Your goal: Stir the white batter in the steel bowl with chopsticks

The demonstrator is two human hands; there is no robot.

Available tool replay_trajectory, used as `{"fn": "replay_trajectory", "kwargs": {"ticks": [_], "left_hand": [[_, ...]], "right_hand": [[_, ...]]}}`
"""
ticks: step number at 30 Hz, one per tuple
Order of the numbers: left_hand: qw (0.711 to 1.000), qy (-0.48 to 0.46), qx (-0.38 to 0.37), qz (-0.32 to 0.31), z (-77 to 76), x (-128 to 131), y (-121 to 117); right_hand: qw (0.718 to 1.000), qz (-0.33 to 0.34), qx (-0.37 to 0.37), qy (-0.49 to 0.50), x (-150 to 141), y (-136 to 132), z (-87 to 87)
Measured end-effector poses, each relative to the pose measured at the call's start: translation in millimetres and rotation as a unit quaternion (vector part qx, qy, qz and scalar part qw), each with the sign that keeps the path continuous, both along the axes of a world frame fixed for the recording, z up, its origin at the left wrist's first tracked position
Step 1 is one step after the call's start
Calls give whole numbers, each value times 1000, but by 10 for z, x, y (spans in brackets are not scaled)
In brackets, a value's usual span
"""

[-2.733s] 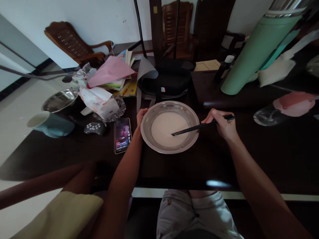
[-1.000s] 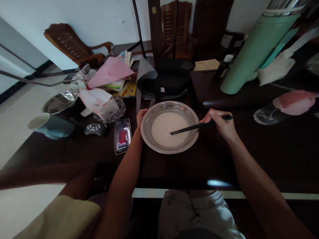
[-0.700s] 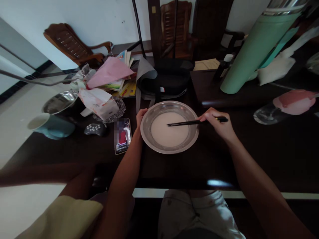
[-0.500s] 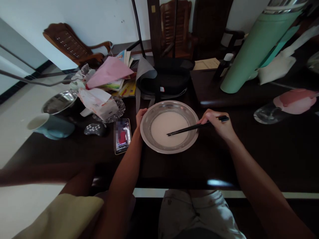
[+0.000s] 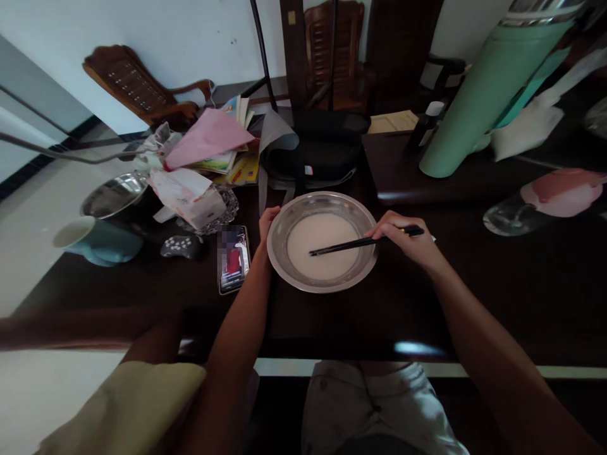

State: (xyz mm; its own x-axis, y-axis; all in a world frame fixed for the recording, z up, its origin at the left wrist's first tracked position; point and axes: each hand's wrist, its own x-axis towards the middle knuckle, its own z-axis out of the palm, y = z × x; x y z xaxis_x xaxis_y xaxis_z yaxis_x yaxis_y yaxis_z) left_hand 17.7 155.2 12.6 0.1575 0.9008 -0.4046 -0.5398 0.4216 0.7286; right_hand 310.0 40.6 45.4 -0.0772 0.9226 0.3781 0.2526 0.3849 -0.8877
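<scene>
A wide metal bowl (image 5: 279, 259) rests on the dark table in front of me, with a milky, whitish liquid (image 5: 322, 234) inside. My left hand (image 5: 268, 224) grips the bowl's left rim; part of its fingers is hidden behind the bowl. Over the right rim, my right hand (image 5: 403, 235) is closed around black chopsticks (image 5: 344, 245), held together. Their tips reach into the liquid near the middle of the bowl.
Left of the bowl lie a phone (image 5: 234, 260), a game controller (image 5: 181, 246), a blue mug (image 5: 97, 240), a tissue pack (image 5: 190, 199) and another metal bowl (image 5: 116, 193). Behind is a black bag (image 5: 327, 151). A green thermos (image 5: 493, 101) and a pink-topped bottle (image 5: 559, 193) stand right. Someone's sleeve (image 5: 128, 404) shows lower left.
The chopstick tips have swept about in the liquid and now sit further left. My right hand has shifted left toward the bowl. My left hand and the bowl stay in place.
</scene>
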Motion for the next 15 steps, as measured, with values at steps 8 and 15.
{"fn": "replay_trajectory", "kwargs": {"ticks": [8,15], "left_hand": [[1000,20,-14,17,24,30,-3],[1000,15,-2,19,13,20,2]], "right_hand": [[996,-61,5,63,80,11,-20],[1000,-13,15,-21,2,12,-11]]}}
